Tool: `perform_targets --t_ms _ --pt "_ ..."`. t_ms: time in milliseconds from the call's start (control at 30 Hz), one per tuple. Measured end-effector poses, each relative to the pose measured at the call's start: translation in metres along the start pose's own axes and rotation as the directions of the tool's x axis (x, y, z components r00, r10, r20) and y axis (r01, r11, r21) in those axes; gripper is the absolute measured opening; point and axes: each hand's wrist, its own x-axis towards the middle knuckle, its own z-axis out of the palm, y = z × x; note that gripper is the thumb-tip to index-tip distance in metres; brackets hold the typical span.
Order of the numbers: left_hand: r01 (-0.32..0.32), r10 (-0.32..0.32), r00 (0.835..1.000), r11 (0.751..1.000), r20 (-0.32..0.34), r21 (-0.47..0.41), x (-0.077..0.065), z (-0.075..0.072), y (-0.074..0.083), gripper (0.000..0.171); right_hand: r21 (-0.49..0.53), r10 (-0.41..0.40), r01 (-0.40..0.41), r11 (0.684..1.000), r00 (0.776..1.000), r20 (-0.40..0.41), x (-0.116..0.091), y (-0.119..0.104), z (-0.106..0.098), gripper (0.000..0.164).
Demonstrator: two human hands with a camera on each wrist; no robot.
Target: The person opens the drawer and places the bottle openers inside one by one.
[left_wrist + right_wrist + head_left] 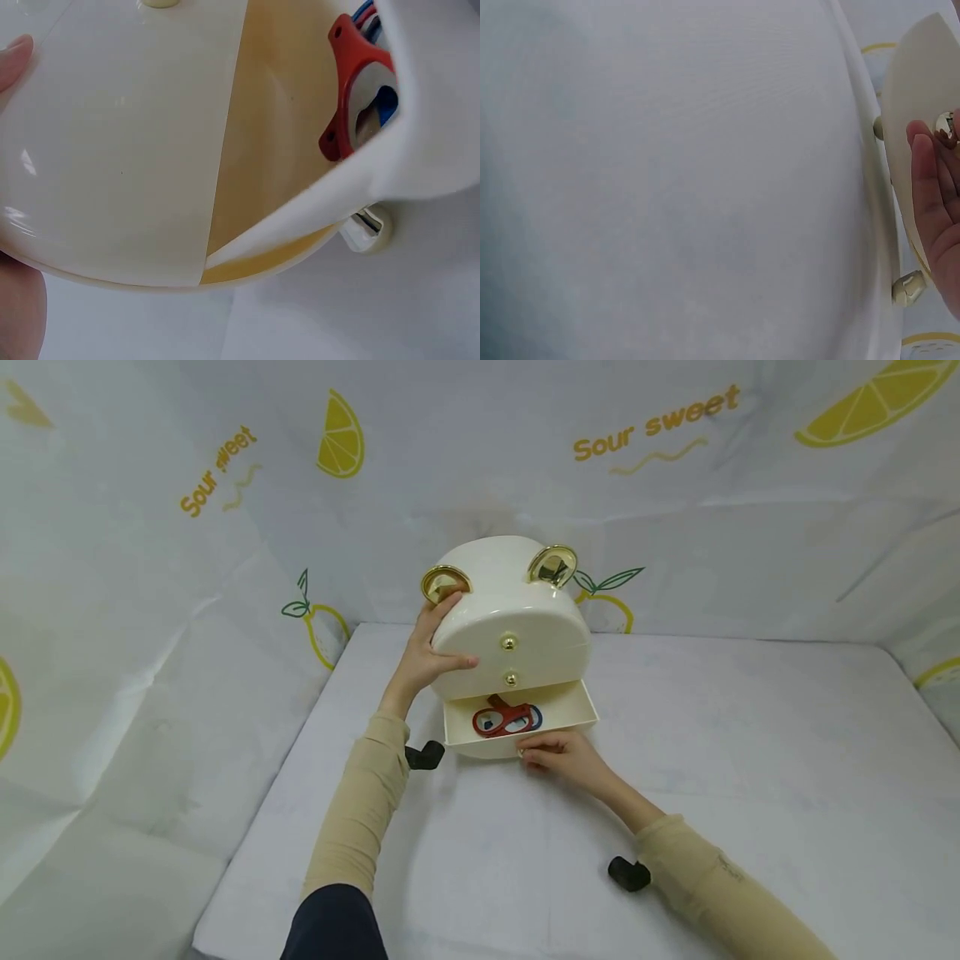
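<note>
A white rounded storage box (517, 639) with gold ear-like trims stands on the table, its bottom drawer (573, 703) pulled out. Inside the drawer lie red-handled scissors (504, 720); a blue loop shows under them. My left hand (431, 652) holds the box's left side, thumb across the front and fingers up by the left ear. In the left wrist view, the thumb (13, 61) lies on the glossy front. With its fingertips, my right hand (566, 758) pinches the small gold knob (946, 127) on the drawer's front. The fingers partly cover that knob.
Two more gold knobs (510, 643) sit on the box's front. Small cream feet (366, 229) show under the box. A white sheet printed with lemons (341, 435) hangs behind and at the sides. Black wrist-camera pieces (630, 874) stick out beside each forearm.
</note>
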Motion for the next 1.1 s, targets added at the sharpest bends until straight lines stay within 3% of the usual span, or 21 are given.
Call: perform_targets --t_ms 333,667,1100 --pt "0.041 -0.041 0.999 0.999 0.015 -0.001 -0.001 0.001 -0.002 0.092 0.075 0.058 -0.052 0.996 0.996 -0.069 0.023 0.006 -0.001 0.030" --pt "0.017 -0.017 1.000 1.000 0.022 0.026 0.000 -0.002 0.001 0.090 0.057 0.022 -0.016 0.998 0.994 -0.103 0.037 0.005 0.000 0.028" --pt "0.034 -0.037 0.999 0.997 0.035 0.070 0.001 -0.005 0.002 0.090 0.072 0.070 -0.060 0.996 0.986 -0.150 0.056 0.003 -0.002 0.028"
